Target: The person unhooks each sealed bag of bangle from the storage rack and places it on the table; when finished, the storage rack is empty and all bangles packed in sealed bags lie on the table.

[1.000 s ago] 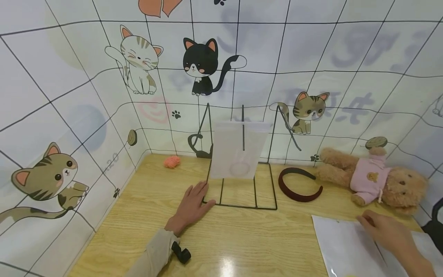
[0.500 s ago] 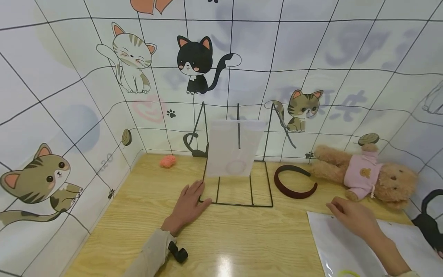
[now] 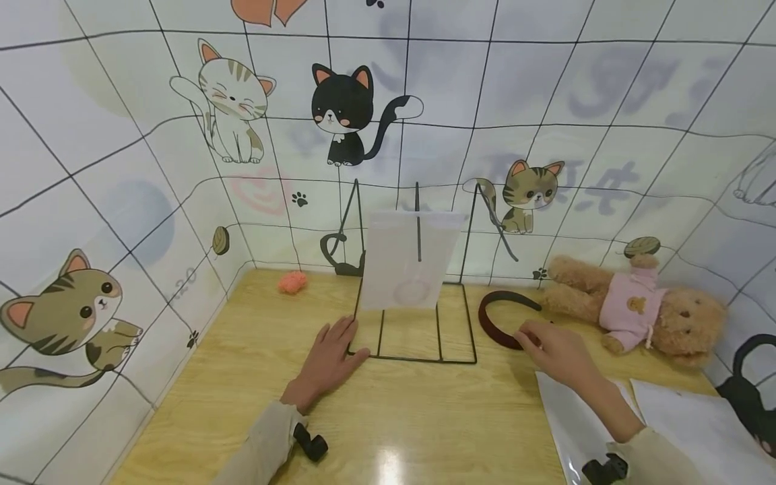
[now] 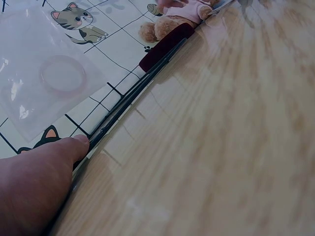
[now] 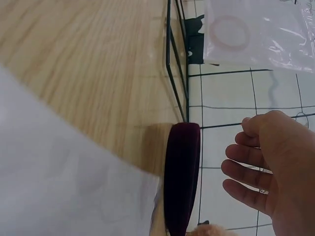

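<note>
My left hand (image 3: 327, 364) lies flat on the table, fingers spread, touching the front left corner of a black wire display rack (image 3: 424, 361). In the left wrist view its thumb (image 4: 74, 147) rests by the rack's base wire. From the rack's middle hook hangs a translucent plastic bag (image 3: 403, 263); a faint pink ring (image 5: 229, 33) shows in it. My right hand (image 3: 560, 353) hovers over the right end of a dark red headband (image 3: 487, 325). Its fingers are loosely bent and, in the right wrist view, hold nothing and stay apart from the headband.
A teddy bear (image 3: 633, 303) in a pink top lies at the back right. Clear plastic (image 3: 564, 424) and white sheets (image 3: 697, 417) cover the front right. A fluffy orange thing (image 3: 293, 283) sits at the back left. Cat-print cloth walls (image 3: 388, 148) enclose the table.
My right hand has moved left from above the plastic and white sheets to the headband. My left hand keeps its place at the rack's corner. The head view has shifted slightly.
</note>
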Motion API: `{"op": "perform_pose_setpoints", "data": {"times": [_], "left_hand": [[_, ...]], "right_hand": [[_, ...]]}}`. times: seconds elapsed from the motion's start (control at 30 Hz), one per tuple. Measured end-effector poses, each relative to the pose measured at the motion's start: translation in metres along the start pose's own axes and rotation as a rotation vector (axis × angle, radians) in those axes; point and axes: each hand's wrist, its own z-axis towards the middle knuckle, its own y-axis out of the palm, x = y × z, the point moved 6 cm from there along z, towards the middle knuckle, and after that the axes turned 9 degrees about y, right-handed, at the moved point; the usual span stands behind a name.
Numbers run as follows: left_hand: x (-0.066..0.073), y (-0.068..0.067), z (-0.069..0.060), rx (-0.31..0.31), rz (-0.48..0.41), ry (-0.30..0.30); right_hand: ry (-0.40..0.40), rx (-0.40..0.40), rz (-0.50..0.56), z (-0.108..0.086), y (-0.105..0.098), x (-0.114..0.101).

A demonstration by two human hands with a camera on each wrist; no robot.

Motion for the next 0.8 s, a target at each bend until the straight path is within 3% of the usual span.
{"op": "perform_pose_setpoints", "data": {"times": [0.2, 0.5, 0.67, 0.8], "left_hand": [[0.001, -0.001, -0.004, -0.005, -0.017, -0.010], [0.000, -0.001, -0.001, 0.007, -0.006, -0.005], [0.001, -0.001, -0.001, -0.011, -0.012, -0.016], [0.001, 0.000, -0.001, -0.014, -0.008, -0.010]], "right_hand": [[-0.027, 0.024, 0.071, 0.027, 0.008, -0.033], [-0.079, 0.179, 0.283, 0.068, -0.013, -0.072], [-0.041, 0.240, 0.377, 0.081, -0.019, -0.085], [0.038, 0.306, 0.550, 0.088, -0.022, -0.087]]}}
